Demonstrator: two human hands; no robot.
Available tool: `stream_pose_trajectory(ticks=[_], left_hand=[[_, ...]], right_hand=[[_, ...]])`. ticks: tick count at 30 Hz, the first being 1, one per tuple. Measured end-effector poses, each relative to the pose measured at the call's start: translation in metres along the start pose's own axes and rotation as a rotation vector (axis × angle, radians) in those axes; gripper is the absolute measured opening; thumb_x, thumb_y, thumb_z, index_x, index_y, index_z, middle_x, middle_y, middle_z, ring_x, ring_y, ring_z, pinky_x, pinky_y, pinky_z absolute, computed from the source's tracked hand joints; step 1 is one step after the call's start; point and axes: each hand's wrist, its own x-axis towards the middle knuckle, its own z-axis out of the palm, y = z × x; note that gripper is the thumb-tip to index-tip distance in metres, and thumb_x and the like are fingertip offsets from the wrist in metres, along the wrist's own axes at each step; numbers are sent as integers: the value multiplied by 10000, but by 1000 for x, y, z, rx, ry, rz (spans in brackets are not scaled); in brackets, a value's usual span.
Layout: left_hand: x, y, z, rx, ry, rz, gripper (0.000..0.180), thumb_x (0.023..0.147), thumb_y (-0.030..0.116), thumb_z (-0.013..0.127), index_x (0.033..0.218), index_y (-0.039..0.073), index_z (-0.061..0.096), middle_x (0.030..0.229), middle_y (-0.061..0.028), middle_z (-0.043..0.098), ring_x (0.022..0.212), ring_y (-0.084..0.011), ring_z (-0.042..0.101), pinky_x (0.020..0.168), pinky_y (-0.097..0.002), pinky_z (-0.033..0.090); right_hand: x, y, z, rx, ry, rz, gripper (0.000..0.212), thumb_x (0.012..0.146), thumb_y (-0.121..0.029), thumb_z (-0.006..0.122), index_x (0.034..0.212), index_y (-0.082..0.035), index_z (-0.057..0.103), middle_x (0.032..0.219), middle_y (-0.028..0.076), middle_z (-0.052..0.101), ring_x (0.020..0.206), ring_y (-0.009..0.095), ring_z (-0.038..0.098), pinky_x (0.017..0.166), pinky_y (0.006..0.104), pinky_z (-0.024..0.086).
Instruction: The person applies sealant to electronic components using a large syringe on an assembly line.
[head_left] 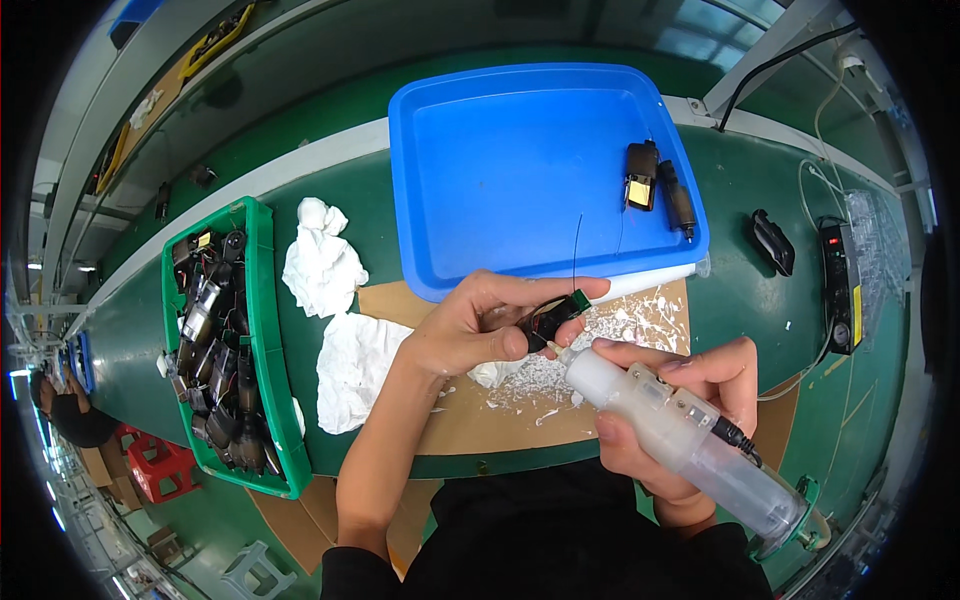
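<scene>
Green desk [725,215], pretty busy. Around 9 o'clock there's a green crate [275,340] heaped with dark parts [215,370], then two crumpled white wipes [322,265] at 10 and 8. Near centre, the left hand [460,330] pinches a small black device [547,322]. Blue tray [520,190] sits towards 12, two dark units [641,175] in its right end. Right hand [738,385] is wrapped round a fat whitish dispenser [655,425] towards 4, nozzle [558,350] right by the device, can't tell if touching. Black casing [770,243] near 3.

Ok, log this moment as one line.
left hand: holds small black part; right hand: grips whitish syringe, nozzle at part; blue tray: two dark parts
</scene>
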Motion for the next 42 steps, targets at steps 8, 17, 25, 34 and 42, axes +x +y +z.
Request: stream_pose_trajectory(ticks=[8, 17, 25, 34, 42], left_hand=[[4, 6, 10, 16, 68, 17, 789, 650, 535, 806, 1142, -47, 600, 883, -94, 612, 791, -150, 553, 718, -290, 428], [2, 9, 7, -5, -11, -19, 792, 634, 518, 818, 1122, -71, 613, 875, -105, 608, 773, -156, 544, 684, -290, 423], [-1, 9, 4, -5, -60, -10, 789, 651, 468, 813, 1156, -97, 597, 914, -99, 616, 820, -150, 549, 725, -278, 431], [0, 11, 9, 11, 0, -45, 817, 623, 530, 809, 1109, -99, 621, 904, -103, 621, 783, -153, 545, 705, -292, 422], [-1, 9, 6, 8, -39, -50, 788, 640, 514, 806, 1107, -95, 625, 891, -112, 621, 776, -171, 554, 744, -317, 425]], right_hand=[[-1, -6, -4, -76, -95, -54, 524, 736, -50, 793, 988, 31, 342, 926, 142, 518, 972, 321, 666, 820, 364, 586], [-2, -16, -4, -53, -110, 31, 498, 744, -39, 786, 995, 17, 360, 952, 157, 540, 989, 307, 664, 796, 334, 586], [-5, -8, 0, -108, -57, -94, 426, 736, -35, 786, 990, 42, 452, 971, 105, 397, 902, 338, 679, 760, 328, 605], [-6, -10, 3, -103, -18, -75, 370, 741, -32, 779, 982, 25, 505, 956, 108, 384, 856, 335, 684, 742, 314, 605], [-9, -9, -3, -17, -67, -25, 484, 727, -33, 790, 980, 69, 390, 958, 108, 410, 900, 335, 679, 783, 356, 597]])
